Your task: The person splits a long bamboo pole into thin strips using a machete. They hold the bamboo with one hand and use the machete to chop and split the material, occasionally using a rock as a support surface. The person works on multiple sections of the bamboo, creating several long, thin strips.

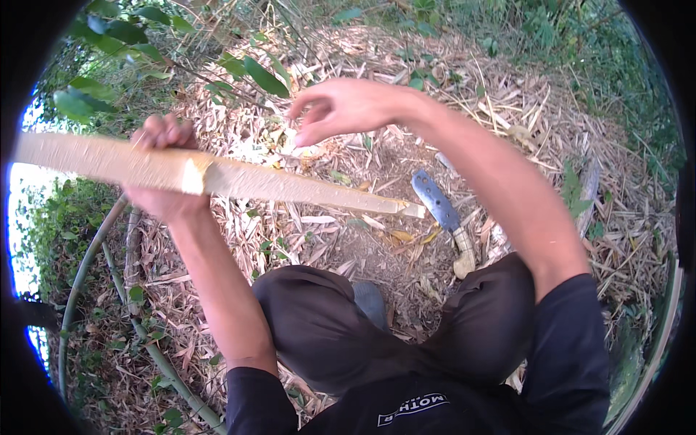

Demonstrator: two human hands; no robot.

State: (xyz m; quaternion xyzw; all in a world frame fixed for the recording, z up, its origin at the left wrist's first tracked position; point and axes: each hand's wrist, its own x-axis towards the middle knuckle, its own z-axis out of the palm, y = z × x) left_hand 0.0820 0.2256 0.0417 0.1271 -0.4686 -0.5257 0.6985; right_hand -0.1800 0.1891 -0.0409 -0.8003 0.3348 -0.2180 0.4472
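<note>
Above bare ground, left hand [165, 170] grips bamboo slat [217, 176]; right hand [341, 107] open.

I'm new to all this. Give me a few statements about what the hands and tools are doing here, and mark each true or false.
1. The left hand grips the split bamboo piece. True.
2. The right hand holds the knife. False: it is open and empty; the knife lies on the ground.
3. The ground is strewn with dry shavings. True.
4. The person stands on a wooden floor. False: they crouch outdoors among plants.
</note>
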